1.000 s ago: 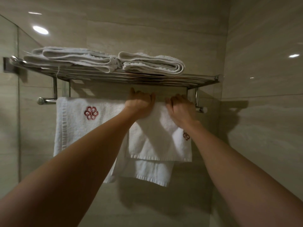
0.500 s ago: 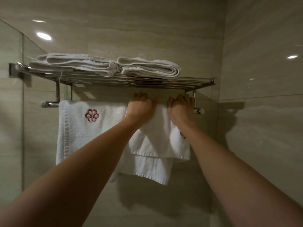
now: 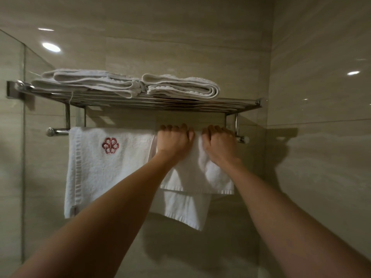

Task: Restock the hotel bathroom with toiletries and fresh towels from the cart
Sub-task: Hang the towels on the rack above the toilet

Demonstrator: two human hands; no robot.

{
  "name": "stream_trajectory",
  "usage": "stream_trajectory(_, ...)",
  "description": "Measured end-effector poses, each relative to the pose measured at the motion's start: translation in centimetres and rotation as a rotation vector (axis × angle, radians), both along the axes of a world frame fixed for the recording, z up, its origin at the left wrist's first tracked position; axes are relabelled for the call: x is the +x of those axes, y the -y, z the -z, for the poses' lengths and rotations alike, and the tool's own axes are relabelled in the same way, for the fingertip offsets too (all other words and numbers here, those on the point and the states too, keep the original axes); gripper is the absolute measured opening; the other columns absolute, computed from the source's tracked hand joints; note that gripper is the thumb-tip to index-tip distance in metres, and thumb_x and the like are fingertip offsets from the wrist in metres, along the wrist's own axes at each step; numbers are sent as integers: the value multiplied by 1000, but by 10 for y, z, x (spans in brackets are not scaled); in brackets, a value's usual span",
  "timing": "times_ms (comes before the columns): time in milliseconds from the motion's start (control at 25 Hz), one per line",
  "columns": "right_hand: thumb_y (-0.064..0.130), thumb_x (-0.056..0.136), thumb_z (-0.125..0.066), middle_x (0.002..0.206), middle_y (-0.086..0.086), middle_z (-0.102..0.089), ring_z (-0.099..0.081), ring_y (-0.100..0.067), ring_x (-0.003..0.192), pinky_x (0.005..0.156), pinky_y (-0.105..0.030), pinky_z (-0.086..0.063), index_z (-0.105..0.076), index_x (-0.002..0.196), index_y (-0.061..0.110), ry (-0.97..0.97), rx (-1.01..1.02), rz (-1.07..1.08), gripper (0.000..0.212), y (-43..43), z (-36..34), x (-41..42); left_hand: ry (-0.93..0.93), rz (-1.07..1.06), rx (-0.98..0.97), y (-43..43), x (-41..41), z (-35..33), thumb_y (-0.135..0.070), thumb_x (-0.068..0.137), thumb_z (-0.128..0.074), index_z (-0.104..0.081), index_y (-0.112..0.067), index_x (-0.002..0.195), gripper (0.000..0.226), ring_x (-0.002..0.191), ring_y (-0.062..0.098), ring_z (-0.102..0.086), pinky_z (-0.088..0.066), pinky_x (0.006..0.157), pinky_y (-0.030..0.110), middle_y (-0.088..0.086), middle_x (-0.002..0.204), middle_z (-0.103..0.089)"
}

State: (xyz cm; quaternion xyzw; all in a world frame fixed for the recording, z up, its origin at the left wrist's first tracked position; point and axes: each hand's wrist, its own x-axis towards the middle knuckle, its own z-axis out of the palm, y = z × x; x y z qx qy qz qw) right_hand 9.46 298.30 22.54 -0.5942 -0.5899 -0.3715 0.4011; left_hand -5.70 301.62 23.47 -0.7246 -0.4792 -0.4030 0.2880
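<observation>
A small white towel (image 3: 192, 177) hangs doubled over the chrome bar (image 3: 57, 131) under the wall rack (image 3: 236, 106), its back layer hanging lower than the front. My left hand (image 3: 174, 140) and my right hand (image 3: 219, 144) sit side by side at the towel's top edge, fingers curled over the bar and gripping the cloth. The fabric bunches below my right hand. To the left on the same bar hangs a larger white towel (image 3: 104, 167) with a red emblem.
Two folded white towels (image 3: 90, 82) (image 3: 182, 87) lie on the rack's top shelf. A glass panel (image 3: 12, 137) stands at the left, and a tiled wall (image 3: 321, 117) closes the corner at the right, close to the bar's end.
Both hands have slid up to the bar and curled over the towel's top. The small red emblem below my right wrist is now hidden, and the cloth there has bunched.
</observation>
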Motion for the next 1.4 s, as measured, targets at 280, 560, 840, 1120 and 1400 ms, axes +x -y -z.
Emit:
stream_trajectory(280,9,86,-55,94,-25,-66,-62,-41,96,84,-46,-49,-67,101,-1,238,-182,328,22,4,-18,-2,41,-136,-19,13,16,1,-33,100,-36,-68,-13,86,41,81,33,-66,-39,86,44,13,86,-73)
stream_trajectory(560,31,97,-11,104,-17,-69,-61,-34,102,97,-47,-42,-68,106,5,93,-51,202,63,14,2,-22,-45,-195,-24,11,20,-3,-32,100,-37,-65,-20,107,31,91,32,-65,-37,87,44,5,95,-73)
stream_trajectory(840,32,102,-40,107,-14,-68,-54,-35,107,101,-44,-34,-68,106,10,-24,36,23,36,3,17,-11,-34,-30,8,8,8,-1,-37,101,-37,-62,-15,103,33,84,31,-66,-36,74,39,11,94,-70)
stream_trajectory(1120,33,102,-36,98,-11,-72,-57,-33,102,94,-42,-36,-71,95,9,-3,-33,118,43,4,3,-8,-67,5,59,0,-24,8,-42,102,-17,-67,-14,99,57,95,29,-60,-42,87,42,11,100,-70)
stream_trajectory(1400,33,104,-30,121,-13,-63,-50,-34,118,101,-45,-33,-59,121,11,66,-185,106,40,13,1,-4,-72,47,-121,6,-25,-1,-41,106,-21,-60,-14,122,50,112,32,-57,-40,97,43,14,122,-61)
